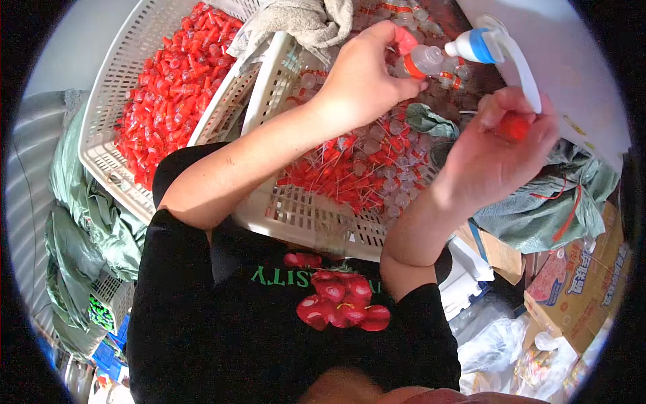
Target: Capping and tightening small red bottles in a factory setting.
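Note:
My left hand [367,77] grips a small clear plastic bottle [425,62] with an orange-red band, its end facing right. Close to that end is a white nozzle [464,47] with a blue collar; I cannot tell whether they touch. A curved white strip [521,67] runs from the collar down to my right hand [501,145]. That hand is slightly blurred, its fingers curled around a small red piece [515,126]. Below both hands, a cream basket [289,209] holds red pieces with thin white stems [336,168] and small clear bottles [397,192].
At the left stands another cream basket [101,131] full of red plastic pieces [175,87]. A grey towel [296,20] hangs over the baskets' far edges. Green sacks [94,182] lie at the left, another sack [558,202] at the right, near a cardboard box [579,283] and clear plastic bags [491,337].

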